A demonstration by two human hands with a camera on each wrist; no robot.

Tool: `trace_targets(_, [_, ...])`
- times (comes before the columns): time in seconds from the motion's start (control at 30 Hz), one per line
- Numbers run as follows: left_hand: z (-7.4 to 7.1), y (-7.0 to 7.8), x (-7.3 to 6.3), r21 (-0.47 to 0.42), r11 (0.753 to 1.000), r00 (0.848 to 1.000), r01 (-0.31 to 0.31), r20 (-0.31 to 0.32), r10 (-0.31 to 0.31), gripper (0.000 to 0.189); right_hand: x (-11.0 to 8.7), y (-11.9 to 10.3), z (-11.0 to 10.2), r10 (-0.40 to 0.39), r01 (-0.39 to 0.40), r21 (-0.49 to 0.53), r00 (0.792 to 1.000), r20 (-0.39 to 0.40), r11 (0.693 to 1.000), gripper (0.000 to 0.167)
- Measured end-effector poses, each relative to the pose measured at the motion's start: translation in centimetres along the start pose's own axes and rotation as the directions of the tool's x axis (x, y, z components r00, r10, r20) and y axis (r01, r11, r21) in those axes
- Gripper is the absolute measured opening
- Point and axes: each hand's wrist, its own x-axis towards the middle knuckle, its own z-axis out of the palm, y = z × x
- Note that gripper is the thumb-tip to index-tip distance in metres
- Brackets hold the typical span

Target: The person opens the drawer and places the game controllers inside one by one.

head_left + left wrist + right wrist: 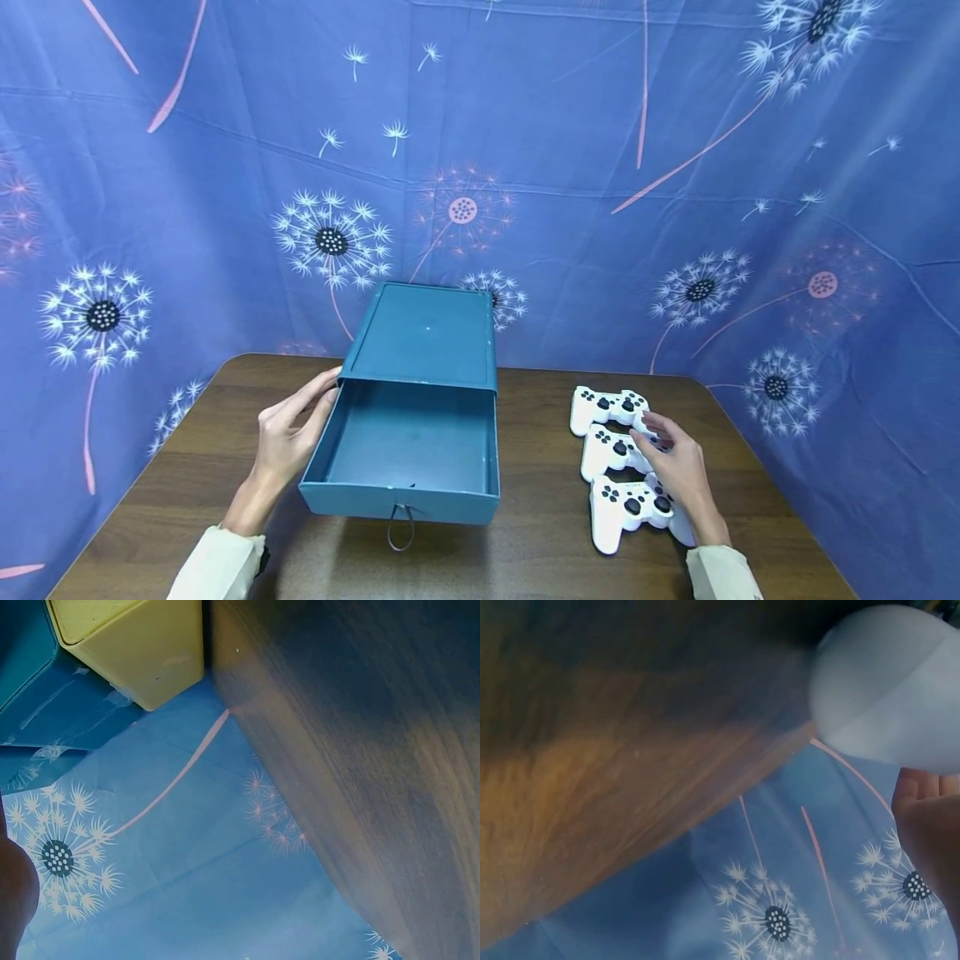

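White controllers (600, 457) (nearest marked SONY), teal box (423, 337)

Brn wood-grain tbl (536, 508) w/ yel. box (142, 664) & 3 wht controllers (597, 454).

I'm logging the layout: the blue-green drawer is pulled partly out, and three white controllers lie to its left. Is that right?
No, the side is wrong: the head view shows the blue-green drawer pulled partly out, with three white controllers lying to its right.
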Motion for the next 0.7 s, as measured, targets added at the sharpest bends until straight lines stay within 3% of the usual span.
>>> trace_targets(0.3, [0.0, 0.0, 0.0, 0.001, 1.000, 1.000, -0.004, -0.005, 0.004, 0.041, 1.0, 1.2, 0.2, 0.017, -0.017, -0.015, 1.000, 0.014, 1.000, 0.050])
trace_targets(0.7, [0.1, 0.5, 0.3, 0.004, 1.000, 1.000, -0.007, -0.011, 0.007, 0.034, 2.7, 2.1, 0.7, 0.134, -0.132, -0.040, 0.990, 0.049, 0.990, 0.055])
